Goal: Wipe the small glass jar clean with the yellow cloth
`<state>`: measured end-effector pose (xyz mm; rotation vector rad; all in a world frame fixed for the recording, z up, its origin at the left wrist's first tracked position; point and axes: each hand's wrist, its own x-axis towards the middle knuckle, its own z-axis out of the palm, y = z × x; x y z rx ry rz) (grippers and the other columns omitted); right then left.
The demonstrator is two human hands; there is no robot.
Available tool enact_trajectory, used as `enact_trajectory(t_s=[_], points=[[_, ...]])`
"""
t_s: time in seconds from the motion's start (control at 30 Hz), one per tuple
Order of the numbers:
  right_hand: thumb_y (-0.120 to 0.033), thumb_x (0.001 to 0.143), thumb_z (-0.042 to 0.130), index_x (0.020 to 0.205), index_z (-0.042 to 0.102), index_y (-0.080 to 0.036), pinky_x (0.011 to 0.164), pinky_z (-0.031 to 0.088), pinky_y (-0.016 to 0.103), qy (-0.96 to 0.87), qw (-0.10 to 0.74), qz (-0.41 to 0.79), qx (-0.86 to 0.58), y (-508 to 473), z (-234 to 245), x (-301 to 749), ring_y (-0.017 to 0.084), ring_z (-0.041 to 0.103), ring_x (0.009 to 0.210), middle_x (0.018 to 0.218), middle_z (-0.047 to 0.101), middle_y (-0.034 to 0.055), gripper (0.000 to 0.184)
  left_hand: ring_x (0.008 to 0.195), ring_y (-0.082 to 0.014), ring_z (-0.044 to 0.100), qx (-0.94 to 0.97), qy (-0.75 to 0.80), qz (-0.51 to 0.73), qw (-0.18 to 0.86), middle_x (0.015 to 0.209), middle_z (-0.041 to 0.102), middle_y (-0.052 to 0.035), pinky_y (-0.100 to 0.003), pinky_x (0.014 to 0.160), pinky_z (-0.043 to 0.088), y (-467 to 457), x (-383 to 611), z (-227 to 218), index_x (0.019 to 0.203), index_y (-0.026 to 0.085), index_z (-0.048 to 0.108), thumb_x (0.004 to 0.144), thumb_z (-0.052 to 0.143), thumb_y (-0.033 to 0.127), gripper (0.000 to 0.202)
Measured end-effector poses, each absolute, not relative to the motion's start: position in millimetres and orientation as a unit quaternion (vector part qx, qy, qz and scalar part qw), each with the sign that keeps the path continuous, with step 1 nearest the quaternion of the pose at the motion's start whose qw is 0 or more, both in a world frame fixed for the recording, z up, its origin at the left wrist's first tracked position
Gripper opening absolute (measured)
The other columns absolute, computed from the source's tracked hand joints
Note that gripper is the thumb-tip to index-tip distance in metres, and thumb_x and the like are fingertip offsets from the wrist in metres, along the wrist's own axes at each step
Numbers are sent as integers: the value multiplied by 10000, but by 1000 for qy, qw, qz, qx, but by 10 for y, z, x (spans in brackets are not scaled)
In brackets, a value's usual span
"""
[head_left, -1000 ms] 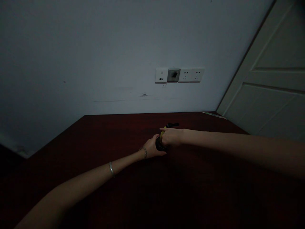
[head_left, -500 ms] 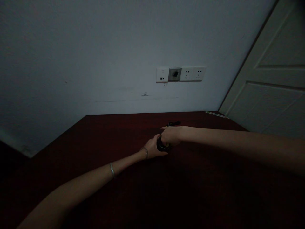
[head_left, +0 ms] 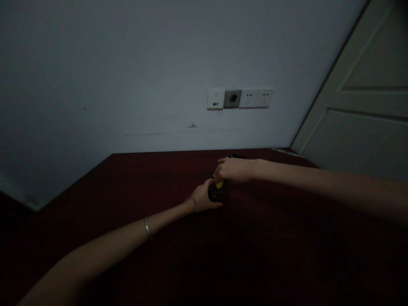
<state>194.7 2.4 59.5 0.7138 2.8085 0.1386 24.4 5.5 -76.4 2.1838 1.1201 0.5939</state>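
Note:
A dark, glossy, round container (head_left: 218,196) is on the reddish-brown table, its kind hard to make out in the dim light. My left hand (head_left: 204,197) curls around its left side, thumb and fingers on its wall. Over the container's far side is my right hand (head_left: 234,169), fingers closed on a yellow-and-black object (head_left: 219,185). A yellow part of that object shows at the container's opening, and a black part sticks out beyond the knuckles. My right fingers hide most of it, so its kind is unclear.
The dark red tabletop (head_left: 153,174) meets a pale wall (head_left: 143,76). Sockets and switches (head_left: 240,98) sit on the wall above it. At the right stands a white panelled door (head_left: 366,102). A thin patterned strip (head_left: 287,152) lies at the table's far right corner.
My right hand has risen slightly, up and away from the container, uncovering more of its opening and the yellow part. My left hand keeps its hold. The view has shifted slightly.

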Motion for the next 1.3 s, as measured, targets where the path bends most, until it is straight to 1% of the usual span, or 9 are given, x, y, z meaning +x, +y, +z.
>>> enact_trajectory(t_s=[0.13, 0.27, 0.4, 0.47, 0.63, 0.77, 1.0, 1.17, 1.3], points=[[-12, 748, 544, 950, 675, -161, 1046, 249, 543, 956, 151, 68, 241, -54, 455, 1940, 227, 647, 951, 978, 712, 86, 283, 1064, -308, 607, 825, 423, 222, 302, 1149, 629, -129, -400, 859, 502, 63, 245, -760, 1282, 176, 363, 543, 795, 420, 890], [-8, 756, 537, 1003, 658, -139, 1067, 220, 572, 955, 170, 58, 234, -149, 268, 1986, 256, 630, 1024, 1068, 692, 114, 304, 1039, -301, 617, 827, 420, 221, 302, 1139, 633, -134, -404, 851, 508, 78, 247, -790, 1295, 170, 346, 538, 790, 442, 919], [7, 761, 533, 1152, 593, -192, 1072, 205, 593, 962, 133, 11, 237, -172, 166, 2126, 250, 569, 1140, 1225, 626, 90, 444, 1028, -292, 623, 825, 425, 225, 297, 1138, 633, -131, -405, 867, 504, 68, 261, -784, 1291, 171, 348, 534, 791, 428, 914], [12, 757, 536, 1171, 581, -214, 1074, 198, 595, 963, 118, -6, 241, -166, 152, 2164, 242, 559, 1154, 1248, 614, 75, 475, 1039, -289, 620, 823, 427, 224, 299, 1141, 633, -126, -403, 880, 499, 56, 269, -764, 1283, 178, 358, 532, 795, 408, 899], [-4, 764, 538, 1099, 625, -219, 1075, 207, 560, 955, 161, 18, 248, -158, 182, 2111, 237, 576, 1125, 1193, 648, 64, 407, 1037, -286, 621, 819, 428, 226, 307, 1137, 636, -114, -386, 858, 512, 39, 273, -736, 1285, 181, 357, 538, 792, 400, 891], [-44, 804, 519, 995, 671, -175, 1067, 217, 556, 943, 204, 60, 255, -158, 224, 2028, 238, 622, 1033, 1072, 692, 90, 277, 1040, -304, 619, 821, 430, 221, 306, 1138, 633, -135, -398, 846, 514, 35, 274, -730, 1308, 149, 336, 549, 784, 399, 916], [-61, 777, 543, 823, 704, -111, 1060, 239, 535, 934, 234, 93, 254, -151, 311, 1858, 244, 672, 866, 904, 722, 118, 175, 1036, -305, 622, 823, 435, 210, 298, 1130, 641, -140, -404, 841, 509, 35, 276, -721, 1318, 164, 321, 552, 783, 402, 926], [-87, 766, 557, 787, 710, -113, 1048, 257, 515, 931, 238, 104, 255, -141, 369, 1819, 232, 675, 801, 825, 725, 104, 157, 1047, -306, 616, 832, 427, 215, 282, 1138, 637, -129, -394, 837, 510, 59, 263, -766, 1306, 179, 341, 551, 788, 413, 909], [-84, 748, 560, 805, 710, -109, 1052, 245, 494, 937, 220, 110, 248, -163, 403, 1850, 232, 666, 830, 848, 723, 110, 162, 1033, -298, 627, 830, 424, 217, 292, 1125, 644, -121, -387, 831, 517, 67, 254, -780, 1295, 183, 355, 552, 792, 410, 891]])
